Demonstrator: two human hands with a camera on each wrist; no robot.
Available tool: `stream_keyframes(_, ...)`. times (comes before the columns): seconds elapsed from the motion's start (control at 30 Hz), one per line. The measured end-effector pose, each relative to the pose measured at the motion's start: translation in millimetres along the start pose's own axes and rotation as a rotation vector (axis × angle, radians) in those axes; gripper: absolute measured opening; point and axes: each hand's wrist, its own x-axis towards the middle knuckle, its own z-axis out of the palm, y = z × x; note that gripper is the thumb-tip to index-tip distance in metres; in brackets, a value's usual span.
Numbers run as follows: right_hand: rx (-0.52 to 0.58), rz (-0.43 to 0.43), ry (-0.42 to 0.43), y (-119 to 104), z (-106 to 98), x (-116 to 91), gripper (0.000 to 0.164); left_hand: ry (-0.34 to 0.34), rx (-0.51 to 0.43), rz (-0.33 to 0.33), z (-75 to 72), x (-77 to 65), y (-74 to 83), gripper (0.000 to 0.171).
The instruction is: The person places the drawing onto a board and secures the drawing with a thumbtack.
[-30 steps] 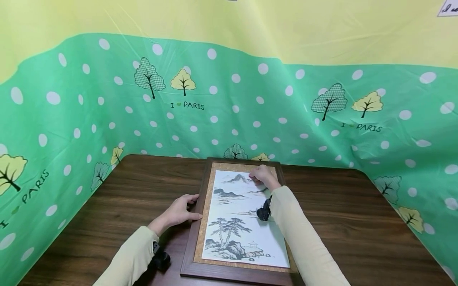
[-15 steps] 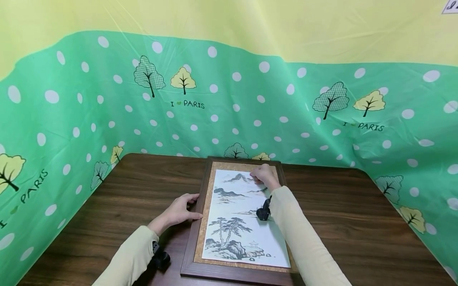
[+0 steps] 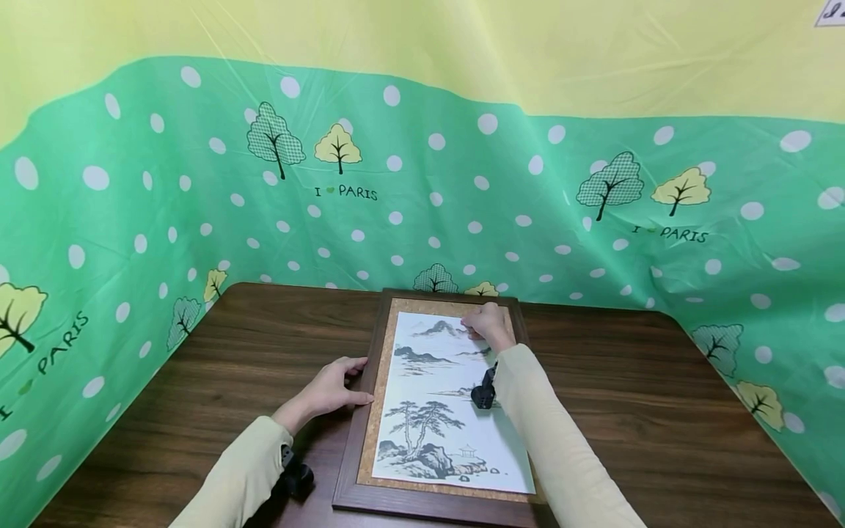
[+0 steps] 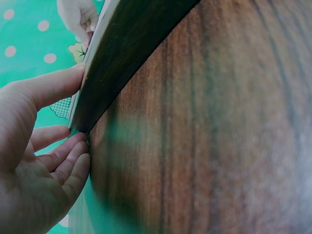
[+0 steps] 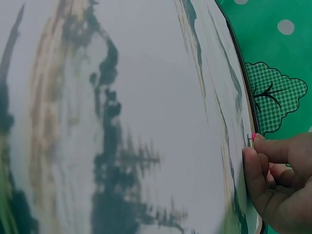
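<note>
A cork board [image 3: 367, 462] in a dark brown wooden frame [image 3: 436, 504] lies on the table, with a white sheet printed with an ink landscape [image 3: 422, 374] over the cork. Near the sheet's far edge, my right hand [image 3: 487, 324] pinches a push pin between thumb and finger. The pin's pink head [image 5: 253, 137] shows at the fingertips in the right wrist view, its metal point towards the sheet. My left hand [image 3: 330, 387] rests at the frame's left side. Its thumb lies on the frame's top face and its loosely bent fingers [image 4: 73, 158] touch the outer side.
The brown wood-grain table [image 3: 634, 396] extends to both sides of the board. A green dotted curtain [image 3: 422, 191] with tree prints hangs around its back and sides, near the frame's far edge. Black wrist cameras sit on both forearms.
The head view has shifted slightly. Both hands keep their places on the board, and the right wrist has moved very slightly to the left. The sheet lies as before.
</note>
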Motion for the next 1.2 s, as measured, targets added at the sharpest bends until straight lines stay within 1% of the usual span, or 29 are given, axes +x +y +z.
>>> stream_keyframes(0.17, -0.007, 0.008, 0.028, -0.9, 3.0, 0.5, 0.036, 0.004, 0.000, -0.002, -0.6, -0.3, 0.5, 0.070)
stream_keyframes(0.3, -0.068, 0.001, 0.067, -1.0, 5.9, 2.3, 0.038, 0.003, -0.008, -0.004, -1.1, -1.1, 1.1, 0.070)
stream_keyframes(0.4, -0.097, -0.006, 0.071, 0.5, 6.5, 3.8, 0.033, 0.001, -0.006, -0.002, -1.1, -1.5, 1.1, 0.070)
stream_keyframes(0.5, -0.040, -0.005, 0.031, 3.4, 3.7, 3.6, 0.021, 0.002, -0.009, -0.003, -0.5, -1.4, 1.1, 0.070)
stream_keyframes(0.57, 0.023, -0.008, -0.018, 5.3, 0.4, 2.6, 0.014, 0.007, -0.003, 0.003, -0.6, -1.4, 1.0, 0.070)
stream_keyframes(0.63, 0.075, -0.020, -0.065, 6.1, -3.3, 0.4, 0.012, 0.010, -0.003, 0.003, -0.8, -1.6, 1.1, 0.069)
stream_keyframes(0.7, 0.090, -0.042, -0.111, 6.6, -7.0, -2.2, 0.015, 0.012, -0.001, 0.000, -1.0, -1.9, 1.1, 0.070)
stream_keyframes(0.77, 0.075, -0.081, -0.149, 7.1, -12.5, -6.4, 0.019, 0.014, 0.008, -0.006, -0.9, -1.7, 2.0, 0.070)
stream_keyframes(0.87, 0.010, -0.131, -0.157, 7.7, -22.5, -14.6, 0.023, 0.010, 0.008, -0.017, 0.0, -1.1, 2.4, 0.070)
stream_keyframes(0.97, -0.054, -0.174, -0.155, 6.7, -35.5, -24.8, 0.025, 0.011, 0.019, -0.009, 0.9, -0.3, 2.0, 0.070)
stream_keyframes(1.03, -0.082, -0.199, -0.154, 6.3, -44.8, -30.6, 0.026, 0.010, 0.019, -0.006, 1.1, 0.0, 1.6, 0.070)
stream_keyframes(1.2, -0.146, -0.287, -0.181, 9.6, -71.2, -42.8, 0.036, 0.016, 0.028, -0.005, 0.9, -0.1, 1.4, 0.069)
